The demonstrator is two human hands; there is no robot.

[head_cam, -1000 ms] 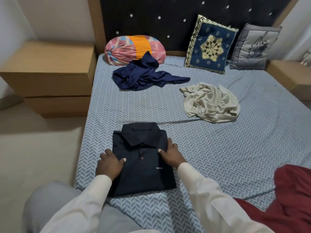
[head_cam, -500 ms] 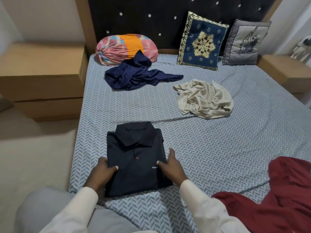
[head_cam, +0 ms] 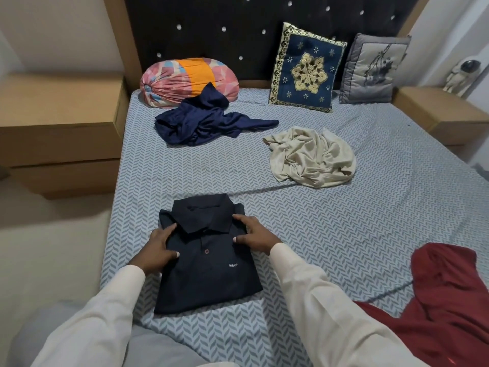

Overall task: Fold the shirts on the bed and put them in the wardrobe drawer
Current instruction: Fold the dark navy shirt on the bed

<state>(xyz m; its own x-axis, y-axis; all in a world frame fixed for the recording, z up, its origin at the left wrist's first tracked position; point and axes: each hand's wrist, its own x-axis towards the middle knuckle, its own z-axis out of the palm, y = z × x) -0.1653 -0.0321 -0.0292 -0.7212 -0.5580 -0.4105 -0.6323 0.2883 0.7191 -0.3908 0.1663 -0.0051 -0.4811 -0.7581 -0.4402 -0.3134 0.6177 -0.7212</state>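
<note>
- Folded navy polo (head_cam: 209,263) flat on bed (head_cam: 344,234), collar up, near edge.
- L hand (head_cam: 158,247) on polo's left side, R hand (head_cam: 252,234) on right by collar; both flat, fingers spread.
- Unfolded: navy shirt (head_cam: 206,120), beige shirt (head_cam: 312,157), red shirt (head_cam: 449,300) at right.

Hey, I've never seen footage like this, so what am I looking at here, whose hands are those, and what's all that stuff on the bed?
There is no machine here. A camera worn on a person's head looks down at their own two hands. The left hand and right hand rest on a folded dark navy polo shirt, at its sides near the collar, pressing rather than lifting. It lies on the blue herringbone-patterned bed sheet. Farther back lie a crumpled navy blue shirt and a crumpled cream shirt, both unfolded. A dark red garment lies at the right. Cushions lean against the headboard.
</note>
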